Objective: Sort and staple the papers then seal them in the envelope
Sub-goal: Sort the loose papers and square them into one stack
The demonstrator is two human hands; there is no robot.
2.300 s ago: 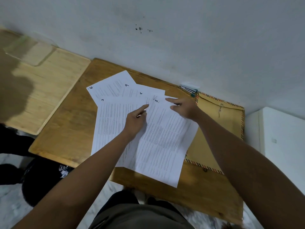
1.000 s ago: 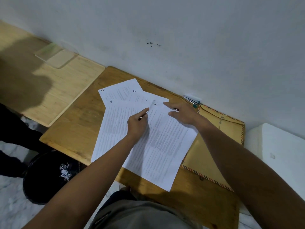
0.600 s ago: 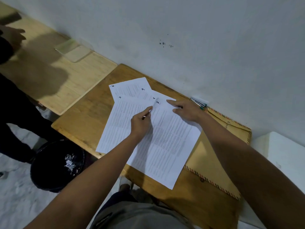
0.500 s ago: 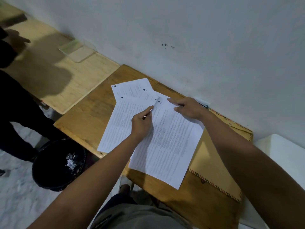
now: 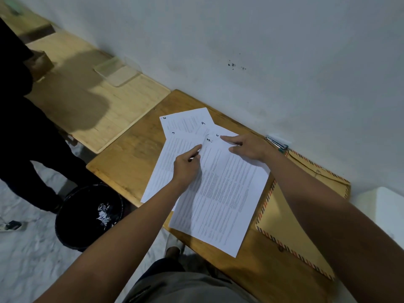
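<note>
Several white printed sheets with handwritten numbers lie fanned on the brown wooden table (image 5: 129,162). The top sheet (image 5: 220,193) overlaps a brown envelope (image 5: 290,206) with a striped border on its right. My left hand (image 5: 188,165) pinches the top sheet's left edge near its upper corner, index finger stretched out. My right hand (image 5: 247,149) rests on the sheets' upper ends, its index fingertip touching the sheet marked 5 (image 5: 220,133). A metal stapler (image 5: 276,145) with a green end lies against the wall just behind my right wrist.
A black bin (image 5: 87,215) with paper scraps stands on the floor left of the table. Another person in dark clothes (image 5: 26,136) stands at the far left. A lighter wooden table (image 5: 91,106) carries a clear plastic stand (image 5: 118,71). A white block (image 5: 384,206) sits at the right.
My view has swung to the left and downward, bringing the bin and the other person into sight. My hands stay on the sheets; my right index finger has crept left along their upper ends.
</note>
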